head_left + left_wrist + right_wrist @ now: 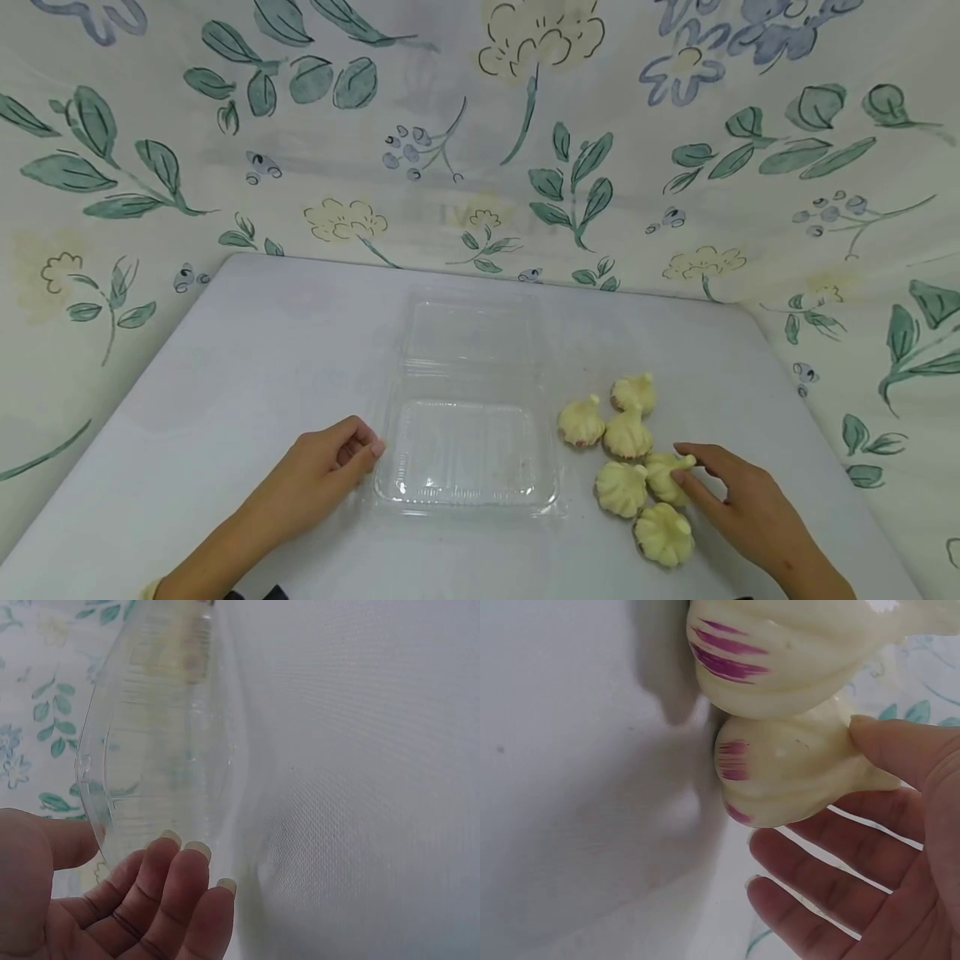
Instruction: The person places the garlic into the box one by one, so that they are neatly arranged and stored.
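A clear plastic clamshell container (467, 450) lies on the table with its lid (472, 329) folded back, away from me. At its left rim is my left hand (330, 475), thumb and fingers pinching the edge; the left wrist view shows the fingertips (196, 851) against the clear wall. To the right of the container, my right hand (750, 500) holds a pale garlic bulb (666, 478) between thumb and fingers. That bulb (780, 765) shows purple streaks in the right wrist view, and its neck points toward the palm. Several other garlic bulbs (628, 435) lie close around it.
The white table (285, 350) has its far edge against a hanging cloth (450, 208) printed with leaves and flowers. More of this cloth flanks the table at left and right. Bare tabletop shows left of the container.
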`<state>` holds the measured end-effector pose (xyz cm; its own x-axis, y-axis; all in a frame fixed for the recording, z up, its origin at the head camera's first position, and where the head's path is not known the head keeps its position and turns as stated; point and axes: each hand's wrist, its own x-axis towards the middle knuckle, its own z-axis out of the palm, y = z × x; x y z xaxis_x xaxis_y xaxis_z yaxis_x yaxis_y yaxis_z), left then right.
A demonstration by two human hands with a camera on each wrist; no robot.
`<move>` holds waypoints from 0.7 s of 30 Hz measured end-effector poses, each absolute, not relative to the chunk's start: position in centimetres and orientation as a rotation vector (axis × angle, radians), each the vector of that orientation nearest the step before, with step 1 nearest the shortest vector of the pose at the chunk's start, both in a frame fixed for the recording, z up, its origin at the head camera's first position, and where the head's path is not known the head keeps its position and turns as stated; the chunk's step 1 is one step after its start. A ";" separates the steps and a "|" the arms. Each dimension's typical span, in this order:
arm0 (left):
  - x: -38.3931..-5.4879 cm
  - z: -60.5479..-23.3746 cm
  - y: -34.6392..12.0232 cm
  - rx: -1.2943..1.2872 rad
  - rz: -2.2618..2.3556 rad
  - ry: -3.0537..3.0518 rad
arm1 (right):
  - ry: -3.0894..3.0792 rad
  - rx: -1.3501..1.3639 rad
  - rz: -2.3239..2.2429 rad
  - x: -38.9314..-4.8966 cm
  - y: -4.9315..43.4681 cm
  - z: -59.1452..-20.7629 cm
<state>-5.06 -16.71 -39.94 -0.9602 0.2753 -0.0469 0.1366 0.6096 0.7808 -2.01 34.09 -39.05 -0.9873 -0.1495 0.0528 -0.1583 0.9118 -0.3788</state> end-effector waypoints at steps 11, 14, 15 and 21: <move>-5.4 -40.3 -16.7 0.340 1.384 2.506 | -3.109 0.235 0.649 -2.2 34.1 -39.7; -5.4 -40.5 -16.6 0.369 1.400 2.470 | -3.104 0.248 0.642 -2.1 34.0 -39.9; -5.5 -40.6 -16.6 0.367 1.401 2.458 | -3.107 0.250 0.635 -2.2 34.1 -39.9; -5.5 -41.1 -16.6 0.364 1.414 2.406 | -3.128 0.253 0.622 -2.1 34.1 -40.0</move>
<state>-5.46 -16.58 -41.10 -0.9145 0.3767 -0.1477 0.0542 0.4759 0.8778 -2.11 34.12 -39.95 -0.9859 -0.1656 -0.0258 -0.1431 0.9120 -0.3844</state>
